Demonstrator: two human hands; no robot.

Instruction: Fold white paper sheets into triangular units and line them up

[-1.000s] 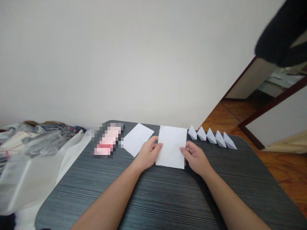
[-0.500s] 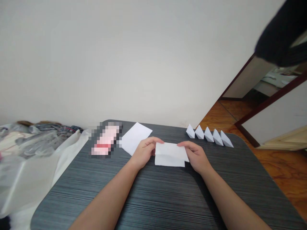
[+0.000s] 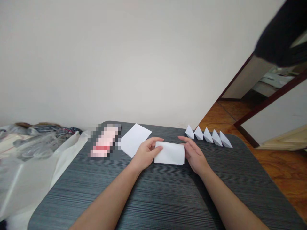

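Note:
A white sheet of paper [image 3: 169, 153], folded in half, lies on the dark striped table [image 3: 153, 198]. My left hand [image 3: 145, 154] grips its left edge, thumb on top. At the sheet's right edge rests my right hand [image 3: 193, 152], fingers stretched along the fold. A flat white sheet [image 3: 134, 143] lies just left of my left hand. Several folded white paper shapes [image 3: 208, 136] stand in a row near the table's far right edge.
A pink blurred item [image 3: 105, 141] lies at the table's far left. Plastic bags and cloth [image 3: 28, 159] are heaped left of the table. A wall rises behind, and wooden floor [image 3: 283, 166] with a doorway lies to the right.
The sheet was flat and full length; its far half came down toward me, and now it lies folded in half under both hands.

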